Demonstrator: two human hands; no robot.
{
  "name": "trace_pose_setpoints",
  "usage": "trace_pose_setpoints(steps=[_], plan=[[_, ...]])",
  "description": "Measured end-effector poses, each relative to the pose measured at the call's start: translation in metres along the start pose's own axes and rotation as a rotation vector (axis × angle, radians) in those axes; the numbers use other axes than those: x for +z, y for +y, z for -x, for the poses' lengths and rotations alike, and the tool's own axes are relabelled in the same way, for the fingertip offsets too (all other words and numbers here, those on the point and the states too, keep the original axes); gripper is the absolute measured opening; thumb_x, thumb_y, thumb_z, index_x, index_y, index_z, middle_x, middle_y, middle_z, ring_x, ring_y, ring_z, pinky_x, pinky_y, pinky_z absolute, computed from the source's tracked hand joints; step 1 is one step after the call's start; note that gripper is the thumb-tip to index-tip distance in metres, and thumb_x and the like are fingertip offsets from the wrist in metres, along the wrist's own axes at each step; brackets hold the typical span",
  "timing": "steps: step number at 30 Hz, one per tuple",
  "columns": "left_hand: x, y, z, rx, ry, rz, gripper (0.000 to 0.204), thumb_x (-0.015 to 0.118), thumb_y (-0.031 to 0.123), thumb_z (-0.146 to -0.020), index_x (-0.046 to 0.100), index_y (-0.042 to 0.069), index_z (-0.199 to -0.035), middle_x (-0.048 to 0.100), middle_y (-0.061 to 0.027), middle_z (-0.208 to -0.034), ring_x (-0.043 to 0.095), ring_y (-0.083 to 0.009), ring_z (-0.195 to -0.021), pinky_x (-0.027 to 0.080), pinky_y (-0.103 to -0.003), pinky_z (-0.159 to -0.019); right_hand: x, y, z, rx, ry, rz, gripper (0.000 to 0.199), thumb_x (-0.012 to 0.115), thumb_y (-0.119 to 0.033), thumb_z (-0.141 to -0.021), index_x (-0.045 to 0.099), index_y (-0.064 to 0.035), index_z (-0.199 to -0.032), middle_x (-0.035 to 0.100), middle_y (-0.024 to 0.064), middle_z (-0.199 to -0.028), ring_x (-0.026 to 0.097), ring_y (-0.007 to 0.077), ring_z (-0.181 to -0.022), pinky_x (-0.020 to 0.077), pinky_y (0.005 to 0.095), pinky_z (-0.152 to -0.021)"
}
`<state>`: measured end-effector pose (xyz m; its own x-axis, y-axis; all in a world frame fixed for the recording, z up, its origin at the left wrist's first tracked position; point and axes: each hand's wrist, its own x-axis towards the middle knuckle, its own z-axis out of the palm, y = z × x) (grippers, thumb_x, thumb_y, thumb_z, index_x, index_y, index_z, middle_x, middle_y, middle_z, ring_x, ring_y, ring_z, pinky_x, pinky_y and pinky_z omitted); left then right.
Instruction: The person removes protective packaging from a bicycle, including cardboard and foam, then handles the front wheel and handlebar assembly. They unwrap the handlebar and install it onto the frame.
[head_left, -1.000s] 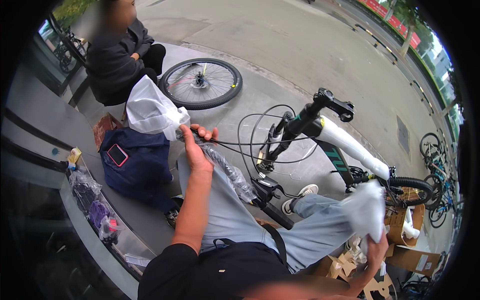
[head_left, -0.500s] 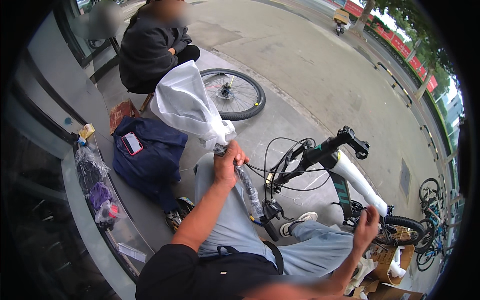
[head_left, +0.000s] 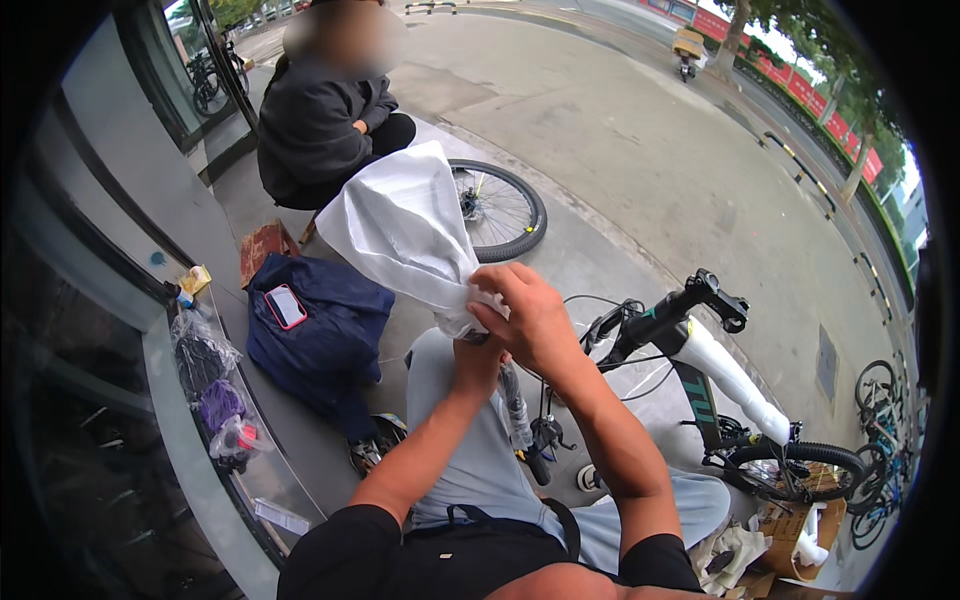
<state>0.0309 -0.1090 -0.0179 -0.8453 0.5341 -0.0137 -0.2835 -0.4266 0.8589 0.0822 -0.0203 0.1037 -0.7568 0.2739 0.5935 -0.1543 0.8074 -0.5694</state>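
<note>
your right hand [head_left: 530, 312] is pinching the gathered neck of the white bag [head_left: 400, 230], thumb against fingers. your left hand [head_left: 479, 368] is just below it, curled round the plastic-wrapped handlebar [head_left: 515, 408], though some fingers are hidden. bag's at the far end of the bar, left of the bike [head_left: 697, 405]. near left there's a phone [head_left: 286, 307] on a navy jacket [head_left: 325, 345], plus a wheel [head_left: 534, 212] lying beyond the bag.
</note>
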Motion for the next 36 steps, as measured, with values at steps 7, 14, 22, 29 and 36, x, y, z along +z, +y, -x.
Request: trace_pose_setpoints(steps=[7,14,22,29,36], plan=[[-0.006,-0.008,-0.004,-0.051,-0.085,-0.016,0.018,0.077,0.013,-0.101,0.061,0.007,-0.109,0.062,0.0010,-0.074,0.058,-0.0088,-0.056,0.051,-0.029,-0.052,-0.010,0.018,0.005,0.136,-0.185,-0.065,0.025,0.082,-0.016,-0.090,0.072,-0.0087,-0.112,0.071,0.0116,-0.101,0.070,0.0347,-0.097,0.0574,0.0444,-0.083],[-0.004,-0.016,-0.001,-0.032,-0.034,-0.050,0.017,0.075,0.014,-0.103,0.060,0.007,-0.106,0.060,0.0014,-0.074,0.058,-0.0088,-0.058,0.048,-0.028,-0.052,-0.009,0.022,0.007,-0.125,-0.104,0.075,0.015,0.076,-0.009,-0.089,0.069,-0.0087,-0.103,0.070,0.0102,-0.105,0.071,0.0354,-0.094,0.0576,0.0460,-0.079],[-0.005,-0.015,0.008,-0.056,-0.050,-0.099,0.015,0.075,0.012,-0.101,0.061,0.007,-0.106,0.064,0.0012,-0.078,0.060,-0.0084,-0.061,0.044,-0.027,-0.051,-0.010,0.028,0.020,-0.038,-0.188,-0.006,0.023,0.071,-0.006,-0.091,0.061,-0.0110,-0.110,0.069,0.0113,-0.101,0.071,0.0389,-0.086,0.0570,0.0472,-0.069],[-0.016,-0.028,0.005,0.160,-0.040,-0.337,0.020,0.076,0.012,-0.100,0.064,0.003,-0.113,0.071,-0.0020,-0.086,0.069,-0.0152,-0.072,0.053,-0.032,-0.061,-0.006,0.022,0.023,0.029,-0.189,0.017,0.041,0.078,-0.014,-0.091,0.054,-0.0088,-0.124,0.070,0.0158,-0.100,0.072,0.0419,-0.086,0.0571,0.0498,-0.070],[-0.013,-0.028,0.013,0.214,0.019,-0.645,0.027,0.077,0.017,-0.101,0.066,0.001,-0.120,0.074,-0.0054,-0.103,0.072,-0.0153,-0.094,0.059,-0.036,-0.081,0.034,0.001,0.048,0.192,-0.101,0.279,0.048,0.080,-0.025,-0.092,0.050,-0.0050,-0.124,0.072,0.0207,-0.099,0.072,0.0456,-0.080,0.0572,0.0539,-0.066]])
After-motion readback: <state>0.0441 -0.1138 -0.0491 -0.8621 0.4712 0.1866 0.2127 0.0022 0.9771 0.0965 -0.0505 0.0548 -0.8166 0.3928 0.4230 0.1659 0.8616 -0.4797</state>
